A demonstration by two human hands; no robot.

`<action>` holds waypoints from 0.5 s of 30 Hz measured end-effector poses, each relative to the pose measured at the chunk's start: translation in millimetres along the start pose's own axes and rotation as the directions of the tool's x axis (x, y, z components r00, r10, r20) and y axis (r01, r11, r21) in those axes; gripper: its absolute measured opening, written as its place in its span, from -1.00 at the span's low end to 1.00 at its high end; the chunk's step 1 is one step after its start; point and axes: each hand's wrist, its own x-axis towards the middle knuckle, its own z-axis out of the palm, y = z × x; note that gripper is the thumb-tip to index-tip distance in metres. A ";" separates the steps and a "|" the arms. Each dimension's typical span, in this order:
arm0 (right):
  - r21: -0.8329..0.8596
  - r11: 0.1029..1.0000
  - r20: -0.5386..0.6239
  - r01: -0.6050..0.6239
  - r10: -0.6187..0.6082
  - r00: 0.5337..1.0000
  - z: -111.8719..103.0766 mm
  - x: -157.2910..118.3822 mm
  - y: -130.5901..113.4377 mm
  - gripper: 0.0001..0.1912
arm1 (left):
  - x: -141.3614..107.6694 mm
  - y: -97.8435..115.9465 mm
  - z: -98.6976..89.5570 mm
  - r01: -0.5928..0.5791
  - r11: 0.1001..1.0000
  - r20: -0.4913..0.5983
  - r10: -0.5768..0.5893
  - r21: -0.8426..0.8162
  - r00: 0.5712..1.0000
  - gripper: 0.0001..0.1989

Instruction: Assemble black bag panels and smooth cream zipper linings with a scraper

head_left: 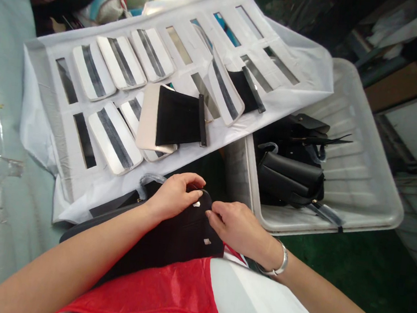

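Two pale tags (207, 241) on black handbag (172, 243)

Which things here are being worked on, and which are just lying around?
Being handled: matte black bag, left hand, right hand.

Lying about: white slotted sheet, rounded white panels with dark stripes, black leather bags, white plastic tray.

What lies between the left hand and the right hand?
Between the left hand and right hand, the head view shows a black bag with a silver piece.

No readable text or brand, small white tags (206, 241) on the black handbag (179, 246), too small to read
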 end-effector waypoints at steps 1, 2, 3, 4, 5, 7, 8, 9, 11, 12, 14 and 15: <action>-0.019 1.000 -0.002 -0.001 0.001 1.000 0.6 0.7 -0.1 -0.68 | 3.0 0.1 -0.4 0.026 1.000 0.035 -0.026 -0.006 0.999 -0.75; -0.036 0.999 -0.006 0.000 0.000 1.000 1.2 1.6 -0.2 -0.68 | 6.0 0.4 -0.5 0.046 0.999 0.074 -0.046 0.002 0.996 -0.73; -0.052 0.999 -0.011 0.003 -0.003 1.000 1.9 2.7 -0.6 -0.69 | 8.8 1.0 -0.3 0.054 0.998 0.111 -0.057 0.025 0.992 -0.71; -0.066 0.998 -0.016 0.005 -0.006 1.000 2.6 3.9 -1.1 -0.69 | 11.2 1.9 0.4 0.046 0.997 0.142 -0.055 0.060 0.988 -0.70; -0.077 0.997 -0.019 0.004 -0.005 1.000 3.2 5.1 -1.9 -0.69 | 13.1 2.8 1.3 0.023 0.995 0.165 -0.039 0.099 0.985 -0.70; -0.090 0.996 -0.021 -0.009 0.008 1.000 4.4 5.8 -3.5 -0.70 | 15.2 4.7 3.2 -0.044 0.984 0.187 0.012 0.170 0.982 -0.71; -0.085 0.996 -0.025 -0.021 0.019 1.000 5.2 4.9 -4.0 -0.70 | 15.5 5.3 4.0 -0.078 0.976 0.190 0.040 0.201 0.981 -0.72; -0.068 0.997 -0.029 -0.035 0.033 0.999 6.4 2.7 -4.0 -0.70 | 15.3 5.8 4.5 -0.105 0.969 0.191 0.062 0.225 0.980 -0.73; 0.003 0.998 -0.036 -0.068 0.068 0.997 10.4 -5.5 -2.1 -0.70 | 14.2 6.1 4.6 -0.122 0.964 0.195 0.076 0.238 0.978 -0.73; 0.054 0.995 -0.033 -0.083 0.085 0.996 13.3 -11.3 0.0 -0.68 | 13.4 6.1 4.3 -0.120 0.965 0.196 0.074 0.235 0.978 -0.72; 0.174 0.979 -0.014 -0.109 0.113 0.994 20.8 -24.0 5.6 -0.63 | 11.7 6.3 3.5 -0.105 0.969 0.198 0.060 0.222 0.978 -0.72; 0.236 0.965 -0.005 -0.118 0.122 0.993 25.0 -30.0 8.6 -0.60 | 11.0 6.6 3.2 -0.094 0.973 0.201 0.051 0.212 0.978 -0.72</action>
